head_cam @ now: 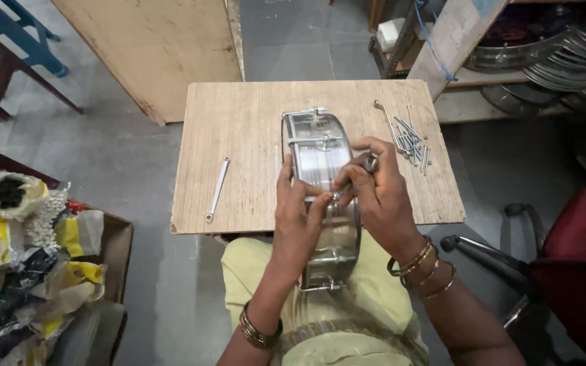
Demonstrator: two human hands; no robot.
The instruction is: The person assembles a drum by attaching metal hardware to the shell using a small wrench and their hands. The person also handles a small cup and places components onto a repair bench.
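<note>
1. Both grips are on the metal drum shell (pixel 320 196). The left hand (pixel 298 217) is wrapped over the near side of the rim, fingers clenched on it, which looks like a bracing hold so the shell cannot roll.
2. The right hand (pixel 374 196) comes in from the other side, fingertips pinched together at the rim. It seems to have a small fitting or rod end between them, but what exactly is too small to tell.
3. The shell stands on edge, its far part resting on the table (pixel 239 122) and its near part hanging over the lap. I judge that this tilt puts the rim hardware right under the eyes and the fingers.
4. Shiny lugs (pixel 321 141) run around the shell; one sits at the far edge, another low by the lap.
5. A heap of long metal rods and screws (pixel 408 139) lies just right of the shell, near the right hand, likely kept on that side for an easy pick.
6. A slim wrench (pixel 218 188) lies alone on the left part of the table, well apart from both hands, untouched.
7. A box of bagged small parts (pixel 42 237) sits on the floor to the left; stacked metal hoops (pixel 564 54) fill a shelf at upper right.
</note>
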